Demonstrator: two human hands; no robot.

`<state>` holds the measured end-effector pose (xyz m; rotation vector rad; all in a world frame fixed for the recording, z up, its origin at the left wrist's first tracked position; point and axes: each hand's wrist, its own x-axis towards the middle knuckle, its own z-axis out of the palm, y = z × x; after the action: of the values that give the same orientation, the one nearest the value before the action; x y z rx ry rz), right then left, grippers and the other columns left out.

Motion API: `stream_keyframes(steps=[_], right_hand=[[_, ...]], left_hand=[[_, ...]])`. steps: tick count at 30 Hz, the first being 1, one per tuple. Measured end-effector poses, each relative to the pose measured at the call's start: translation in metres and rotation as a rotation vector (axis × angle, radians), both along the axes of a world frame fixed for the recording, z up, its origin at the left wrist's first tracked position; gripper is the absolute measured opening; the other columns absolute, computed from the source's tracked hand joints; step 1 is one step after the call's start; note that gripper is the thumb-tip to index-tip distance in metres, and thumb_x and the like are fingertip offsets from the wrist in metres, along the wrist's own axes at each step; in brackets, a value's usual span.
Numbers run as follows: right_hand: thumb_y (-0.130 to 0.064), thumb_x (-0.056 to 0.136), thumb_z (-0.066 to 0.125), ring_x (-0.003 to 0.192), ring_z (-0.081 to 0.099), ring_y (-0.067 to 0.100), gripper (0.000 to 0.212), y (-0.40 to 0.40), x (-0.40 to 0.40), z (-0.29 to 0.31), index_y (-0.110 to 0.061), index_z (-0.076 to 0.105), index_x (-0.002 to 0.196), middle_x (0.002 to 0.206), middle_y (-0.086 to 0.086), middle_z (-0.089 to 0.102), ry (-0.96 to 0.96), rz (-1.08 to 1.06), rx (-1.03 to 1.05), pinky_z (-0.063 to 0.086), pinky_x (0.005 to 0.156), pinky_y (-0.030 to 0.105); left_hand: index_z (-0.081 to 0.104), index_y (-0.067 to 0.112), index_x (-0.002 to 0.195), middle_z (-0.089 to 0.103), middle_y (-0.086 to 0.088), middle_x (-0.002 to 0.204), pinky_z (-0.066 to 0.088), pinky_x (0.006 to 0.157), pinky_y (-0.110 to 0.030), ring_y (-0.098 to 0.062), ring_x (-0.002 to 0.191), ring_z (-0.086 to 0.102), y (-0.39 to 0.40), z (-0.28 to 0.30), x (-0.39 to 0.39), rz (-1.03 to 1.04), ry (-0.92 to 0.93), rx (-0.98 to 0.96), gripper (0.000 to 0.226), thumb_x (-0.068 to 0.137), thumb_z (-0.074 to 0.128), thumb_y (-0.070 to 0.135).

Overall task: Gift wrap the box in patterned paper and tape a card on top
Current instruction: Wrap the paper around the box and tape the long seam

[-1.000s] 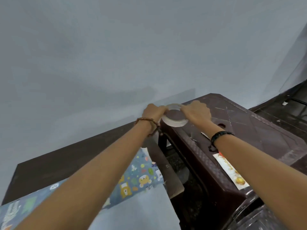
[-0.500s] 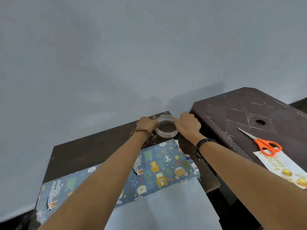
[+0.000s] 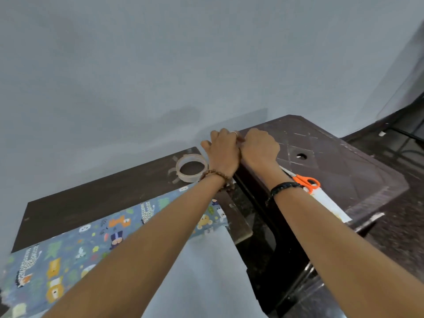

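Observation:
The clear tape roll lies flat on the dark wooden table, free of both hands. My left hand and my right hand press together, knuckles up, at the near corner of the brown plastic table. Their fingertips are hidden, so I cannot tell what they pinch. The blue animal-patterned wrapping paper lies under my left forearm, its white underside hanging off the table edge. A card lies on the plastic table under my right forearm. No box is in view.
Orange-handled scissors lie on the plastic table just right of my right wrist. Short tape strips stick to the wooden table beside the roll. A gap separates the two tables. A grey wall stands behind.
Both hands have let go of the tape roll, which now lies on the wooden table. They have moved right to the plastic table's corner.

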<state>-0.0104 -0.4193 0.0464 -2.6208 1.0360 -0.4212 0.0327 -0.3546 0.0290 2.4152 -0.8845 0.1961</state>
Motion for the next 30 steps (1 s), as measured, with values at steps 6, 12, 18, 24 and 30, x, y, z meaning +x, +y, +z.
stream_keyframes(steps=[6,12,18,24,30], right_hand=[[-0.007,0.091,0.045,0.116,0.050,0.036,0.027,-0.030,-0.062,-0.003,-0.002,0.055,0.116,0.123,0.020,0.054,0.212,-0.099,-0.075,0.045,0.085,0.038],[-0.012,0.093,0.044,0.116,0.047,0.030,0.028,-0.037,-0.092,-0.030,-0.007,0.054,0.118,0.125,0.015,0.050,0.367,-0.129,-0.076,0.042,0.086,0.035],[-0.011,0.093,0.045,0.103,0.057,0.026,0.018,-0.042,-0.098,-0.026,-0.011,0.061,0.101,0.109,0.008,0.061,0.303,-0.049,-0.288,0.040,0.083,0.032],[-0.018,0.091,0.051,0.100,0.059,0.029,0.019,-0.012,-0.084,-0.005,-0.004,0.059,0.101,0.111,0.011,0.058,0.063,0.097,-0.189,0.044,0.077,0.035],[-0.021,0.089,0.053,0.092,0.060,0.027,0.017,0.054,-0.064,-0.033,-0.006,0.058,0.098,0.105,0.009,0.059,0.063,0.222,-0.034,0.039,0.067,0.030]], left_hand=[[0.064,0.024,0.109,0.059,0.000,0.119,0.025,0.094,-0.045,-0.026,0.121,0.039,-0.032,0.008,-0.049,-0.169,0.095,0.199,0.027,0.093,0.043,0.019],[0.047,0.023,0.127,0.041,-0.002,0.137,0.016,0.105,-0.054,-0.030,0.132,0.023,-0.044,-0.006,-0.080,-0.384,0.264,0.567,0.033,0.094,0.046,0.027],[0.025,0.034,0.144,0.023,0.008,0.152,0.008,0.108,-0.059,-0.027,0.140,0.010,-0.027,-0.009,-0.078,-0.405,0.194,0.556,0.056,0.093,0.049,0.033],[0.017,0.031,0.147,0.014,0.006,0.156,0.008,0.109,-0.059,-0.021,0.143,0.004,0.041,-0.005,-0.058,-0.283,0.083,0.488,0.062,0.094,0.048,0.036],[0.026,0.032,0.143,0.021,0.009,0.153,0.009,0.109,-0.049,-0.016,0.142,0.007,0.132,-0.018,-0.043,-0.068,0.072,0.472,0.055,0.093,0.048,0.034]])
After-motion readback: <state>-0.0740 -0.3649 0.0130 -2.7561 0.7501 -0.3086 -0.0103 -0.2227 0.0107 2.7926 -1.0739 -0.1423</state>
